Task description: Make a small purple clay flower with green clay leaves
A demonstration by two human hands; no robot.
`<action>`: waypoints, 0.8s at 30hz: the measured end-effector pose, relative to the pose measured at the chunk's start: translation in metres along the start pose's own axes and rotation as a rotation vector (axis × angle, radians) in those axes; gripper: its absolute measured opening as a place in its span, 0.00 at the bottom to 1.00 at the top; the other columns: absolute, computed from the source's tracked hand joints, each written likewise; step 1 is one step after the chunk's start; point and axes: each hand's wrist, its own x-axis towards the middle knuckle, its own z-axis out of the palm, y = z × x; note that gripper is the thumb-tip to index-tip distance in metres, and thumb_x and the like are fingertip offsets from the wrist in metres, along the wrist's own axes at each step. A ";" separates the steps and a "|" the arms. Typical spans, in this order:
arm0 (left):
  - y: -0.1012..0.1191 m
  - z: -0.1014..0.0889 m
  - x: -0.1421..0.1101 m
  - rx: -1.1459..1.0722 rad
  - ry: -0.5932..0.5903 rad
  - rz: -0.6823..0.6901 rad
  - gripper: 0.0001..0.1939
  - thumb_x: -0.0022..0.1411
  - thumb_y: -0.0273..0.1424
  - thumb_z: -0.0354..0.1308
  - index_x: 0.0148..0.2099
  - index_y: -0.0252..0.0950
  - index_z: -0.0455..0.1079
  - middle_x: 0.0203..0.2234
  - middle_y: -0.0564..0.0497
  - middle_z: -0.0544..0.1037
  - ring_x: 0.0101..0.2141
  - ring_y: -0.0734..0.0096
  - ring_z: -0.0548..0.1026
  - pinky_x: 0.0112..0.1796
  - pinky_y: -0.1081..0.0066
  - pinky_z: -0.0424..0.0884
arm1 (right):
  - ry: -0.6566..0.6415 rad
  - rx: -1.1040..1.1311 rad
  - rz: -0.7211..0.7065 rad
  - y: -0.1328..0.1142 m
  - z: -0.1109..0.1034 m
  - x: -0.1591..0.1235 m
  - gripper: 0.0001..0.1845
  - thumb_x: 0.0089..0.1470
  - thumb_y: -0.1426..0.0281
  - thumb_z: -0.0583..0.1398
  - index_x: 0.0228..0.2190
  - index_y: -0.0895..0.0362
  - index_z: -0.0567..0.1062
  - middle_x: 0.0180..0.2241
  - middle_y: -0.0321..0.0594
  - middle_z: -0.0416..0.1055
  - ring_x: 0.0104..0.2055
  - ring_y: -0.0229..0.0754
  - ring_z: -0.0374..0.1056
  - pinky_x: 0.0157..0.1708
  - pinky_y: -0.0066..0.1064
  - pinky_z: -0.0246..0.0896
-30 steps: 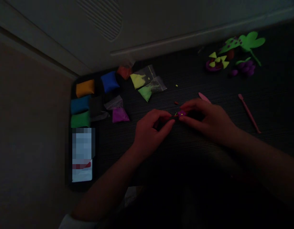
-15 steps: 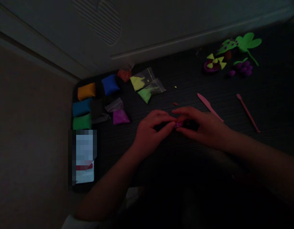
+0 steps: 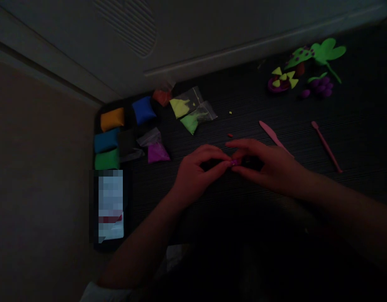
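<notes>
Between my fingertips is a small piece of purple clay (image 3: 233,162), partly covered by the fingers. My left hand (image 3: 203,170) pinches it from the left with thumb and forefinger. From the right, my right hand (image 3: 261,161) closes its thumb and fingers on the same piece. Just beyond the fingers lies a tiny red clay bit (image 3: 230,135), with a tiny yellow bit (image 3: 230,112) farther back. To the right of my hands are a pink plastic knife (image 3: 275,137) and a thin pink modelling tool (image 3: 327,147).
Clay packets stand at left, among them an orange packet (image 3: 112,119), a blue packet (image 3: 144,110) and an opened purple bag (image 3: 158,152). A lit screen (image 3: 114,228) lies nearer. Shaped clay pieces, including purple grapes (image 3: 322,88) and a green flower (image 3: 328,51), sit at the back right.
Both hands keep their pinch on the purple clay, with only a slight shift of the fingers. The whole view has moved a little; nothing on the table is displaced.
</notes>
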 end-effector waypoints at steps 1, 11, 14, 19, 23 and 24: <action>0.000 -0.001 0.000 -0.004 0.002 -0.003 0.05 0.52 0.31 0.59 0.33 0.38 0.73 0.31 0.53 0.73 0.35 0.75 0.71 0.36 0.74 0.65 | 0.000 0.006 0.005 -0.001 -0.001 0.000 0.24 0.49 0.69 0.57 0.50 0.54 0.62 0.37 0.36 0.72 0.39 0.37 0.69 0.37 0.28 0.64; -0.002 -0.002 0.000 0.024 0.031 -0.004 0.04 0.52 0.30 0.59 0.33 0.39 0.73 0.31 0.55 0.74 0.34 0.77 0.72 0.35 0.76 0.66 | -0.005 -0.024 0.032 -0.003 -0.003 0.000 0.22 0.50 0.67 0.56 0.48 0.53 0.63 0.36 0.36 0.73 0.38 0.38 0.69 0.36 0.30 0.64; -0.001 -0.002 0.000 0.035 0.034 0.009 0.04 0.52 0.29 0.58 0.33 0.39 0.73 0.31 0.55 0.74 0.34 0.78 0.72 0.35 0.77 0.66 | 0.001 -0.026 0.025 -0.003 -0.003 -0.001 0.22 0.50 0.68 0.56 0.49 0.53 0.63 0.36 0.36 0.72 0.38 0.37 0.69 0.36 0.28 0.64; -0.001 -0.002 0.000 0.082 0.049 0.038 0.04 0.53 0.29 0.58 0.33 0.39 0.73 0.31 0.54 0.74 0.33 0.77 0.72 0.35 0.76 0.66 | 0.015 -0.037 0.029 -0.003 -0.003 -0.001 0.23 0.50 0.68 0.57 0.49 0.53 0.63 0.36 0.35 0.72 0.37 0.36 0.68 0.35 0.27 0.64; -0.001 -0.002 0.000 0.101 0.069 0.057 0.04 0.53 0.29 0.58 0.33 0.38 0.72 0.31 0.54 0.74 0.33 0.77 0.72 0.35 0.75 0.67 | 0.019 -0.048 0.030 -0.002 -0.003 -0.001 0.22 0.50 0.68 0.57 0.48 0.52 0.63 0.35 0.35 0.72 0.38 0.38 0.69 0.38 0.30 0.64; -0.001 -0.002 0.000 0.106 0.070 0.059 0.04 0.53 0.29 0.58 0.33 0.38 0.72 0.31 0.54 0.74 0.33 0.77 0.72 0.35 0.76 0.67 | 0.019 -0.050 0.031 -0.002 -0.003 0.000 0.22 0.50 0.68 0.57 0.48 0.52 0.63 0.35 0.35 0.72 0.38 0.38 0.69 0.37 0.31 0.64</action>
